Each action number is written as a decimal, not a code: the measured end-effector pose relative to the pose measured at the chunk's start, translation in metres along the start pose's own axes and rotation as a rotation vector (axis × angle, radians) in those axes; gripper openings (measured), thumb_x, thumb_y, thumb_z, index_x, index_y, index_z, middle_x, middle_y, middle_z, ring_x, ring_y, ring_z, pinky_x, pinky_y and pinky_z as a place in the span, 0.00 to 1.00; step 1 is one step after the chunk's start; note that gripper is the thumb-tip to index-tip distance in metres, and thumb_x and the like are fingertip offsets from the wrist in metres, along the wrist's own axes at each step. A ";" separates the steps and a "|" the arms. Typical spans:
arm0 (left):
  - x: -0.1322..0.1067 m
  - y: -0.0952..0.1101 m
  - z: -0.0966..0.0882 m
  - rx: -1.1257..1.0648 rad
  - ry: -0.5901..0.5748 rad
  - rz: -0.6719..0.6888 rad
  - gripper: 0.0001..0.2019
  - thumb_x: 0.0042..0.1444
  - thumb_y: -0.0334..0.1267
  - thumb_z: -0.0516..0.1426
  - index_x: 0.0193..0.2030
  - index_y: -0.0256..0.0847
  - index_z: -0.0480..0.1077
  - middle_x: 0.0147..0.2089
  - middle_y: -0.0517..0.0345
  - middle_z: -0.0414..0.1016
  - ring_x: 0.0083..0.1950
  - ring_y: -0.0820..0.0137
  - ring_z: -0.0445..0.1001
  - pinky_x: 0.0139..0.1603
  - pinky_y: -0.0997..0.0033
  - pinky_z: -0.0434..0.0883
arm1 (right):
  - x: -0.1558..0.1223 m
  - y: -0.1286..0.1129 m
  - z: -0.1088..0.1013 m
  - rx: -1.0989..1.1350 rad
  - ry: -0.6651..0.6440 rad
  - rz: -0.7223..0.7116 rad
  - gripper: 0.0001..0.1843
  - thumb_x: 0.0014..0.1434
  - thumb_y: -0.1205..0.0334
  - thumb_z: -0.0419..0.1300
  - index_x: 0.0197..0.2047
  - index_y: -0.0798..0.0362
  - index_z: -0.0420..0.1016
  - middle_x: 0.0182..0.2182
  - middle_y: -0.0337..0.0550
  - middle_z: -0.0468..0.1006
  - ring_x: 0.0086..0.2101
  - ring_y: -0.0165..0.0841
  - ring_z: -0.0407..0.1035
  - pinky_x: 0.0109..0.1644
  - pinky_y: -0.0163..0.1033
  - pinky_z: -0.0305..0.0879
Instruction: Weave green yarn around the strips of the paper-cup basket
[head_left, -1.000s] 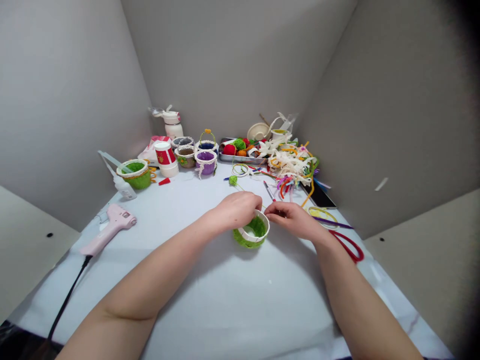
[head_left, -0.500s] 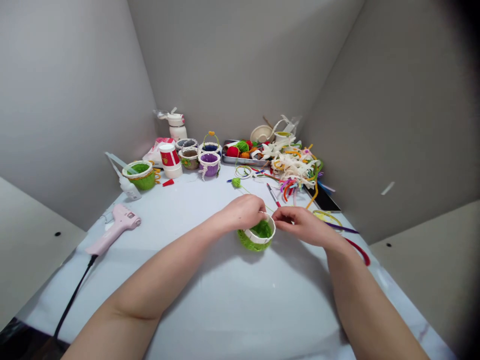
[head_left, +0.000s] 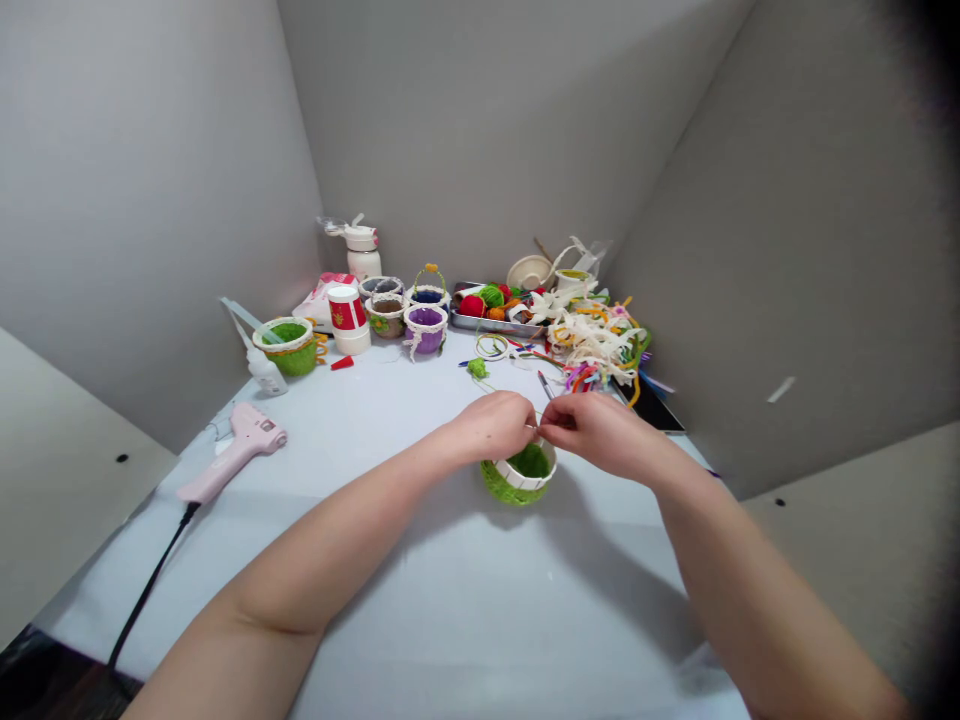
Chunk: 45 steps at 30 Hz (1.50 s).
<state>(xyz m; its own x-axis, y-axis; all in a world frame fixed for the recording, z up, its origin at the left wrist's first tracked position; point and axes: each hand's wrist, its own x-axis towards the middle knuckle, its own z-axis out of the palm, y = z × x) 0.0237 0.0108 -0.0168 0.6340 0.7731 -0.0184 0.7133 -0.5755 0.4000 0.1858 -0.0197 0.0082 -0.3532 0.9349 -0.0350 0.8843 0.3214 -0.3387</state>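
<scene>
Head view: the green basket (head_left: 514, 487), white-rimmed and green inside, sits mid-worktop (head_left: 450, 600), mouth up, axis roughly upright. The left hand (head_left: 499, 425) curls over its far rim, hiding part; its grip cannot be told. The right hand (head_left: 585, 425) presses its fingertips together; what they pinch is unclear. Toward the far edge, a metal tray (head_left: 495, 324) holds yarn balls (head_left: 472, 306); a glue gun (head_left: 236, 455) lies by the left edge.

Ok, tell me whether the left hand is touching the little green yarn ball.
Apart. The head view shows pale tabletop between the left hand and the green yarn ball beyond it.
</scene>
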 end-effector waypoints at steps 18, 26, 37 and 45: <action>-0.002 0.002 -0.003 -0.032 -0.011 0.012 0.11 0.55 0.40 0.54 0.38 0.39 0.76 0.37 0.53 0.79 0.39 0.67 0.73 0.38 0.72 0.67 | -0.036 0.036 0.017 0.325 0.033 -0.158 0.13 0.62 0.55 0.54 0.35 0.52 0.75 0.30 0.42 0.76 0.30 0.31 0.67 0.35 0.35 0.61; -0.003 0.003 -0.005 -0.008 -0.012 0.004 0.12 0.55 0.41 0.54 0.38 0.39 0.76 0.37 0.53 0.79 0.38 0.68 0.73 0.39 0.72 0.66 | -0.027 0.052 0.026 0.710 -0.066 0.004 0.17 0.55 0.48 0.59 0.33 0.55 0.74 0.27 0.40 0.73 0.29 0.30 0.64 0.33 0.35 0.60; -0.007 0.005 -0.005 0.106 0.025 0.056 0.11 0.56 0.40 0.53 0.37 0.40 0.75 0.38 0.52 0.78 0.40 0.65 0.74 0.39 0.70 0.67 | -0.021 0.059 0.052 0.617 -0.104 -0.031 0.16 0.58 0.52 0.55 0.33 0.56 0.74 0.25 0.37 0.71 0.26 0.28 0.61 0.30 0.33 0.57; -0.012 0.003 -0.011 0.213 0.012 -0.009 0.11 0.54 0.33 0.51 0.39 0.39 0.73 0.39 0.49 0.78 0.40 0.63 0.74 0.38 0.69 0.67 | -0.015 0.050 0.063 0.479 0.108 -0.059 0.13 0.60 0.57 0.53 0.34 0.55 0.74 0.29 0.41 0.76 0.31 0.32 0.67 0.34 0.35 0.62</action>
<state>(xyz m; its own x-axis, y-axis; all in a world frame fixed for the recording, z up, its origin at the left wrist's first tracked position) 0.0149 0.0032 -0.0053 0.6245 0.7810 -0.0100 0.7669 -0.6107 0.1970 0.2161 -0.0275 -0.0671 -0.3429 0.9354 0.0864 0.6150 0.2930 -0.7321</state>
